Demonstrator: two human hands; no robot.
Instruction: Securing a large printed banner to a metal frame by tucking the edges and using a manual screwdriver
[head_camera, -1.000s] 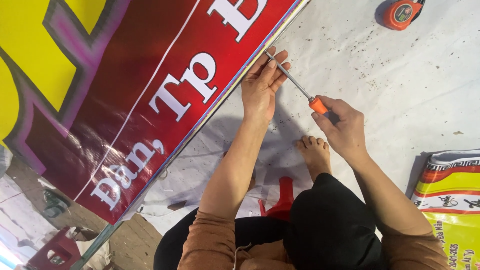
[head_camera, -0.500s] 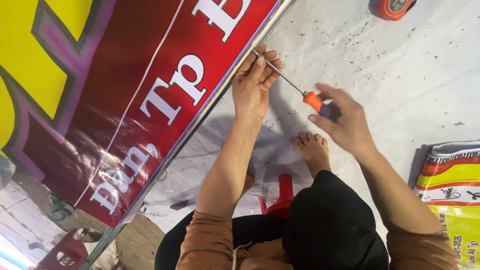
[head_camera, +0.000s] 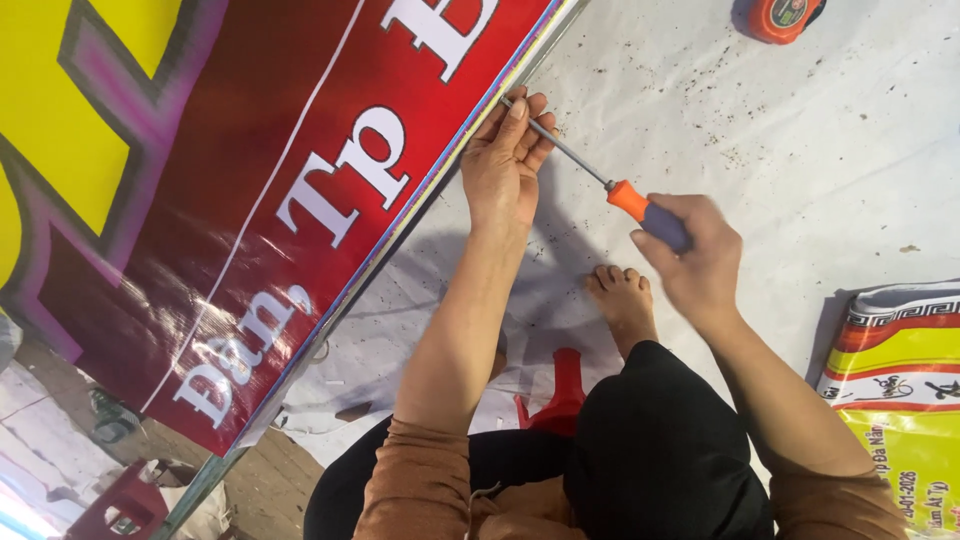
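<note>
Risk noted: the left hand (head_camera: 505, 160) lies flat with its fingers pressed together on the lower edge of the red banner (head_camera: 300, 200), fingertips just beside the screwdriver (head_camera: 600, 180) tip, so a slip of the blade off that edge would likely drive it into those fingers or tear the sheet. The screwdriver's metal shaft runs from the banner's edge down to the right hand (head_camera: 695, 250), which is closed around the handle; the grip looks firm, though motion blur hides how the fingers lie. An orange tape measure (head_camera: 780, 18) rests well apart near the top edge of the white floor sheet (head_camera: 800, 150).
</note>
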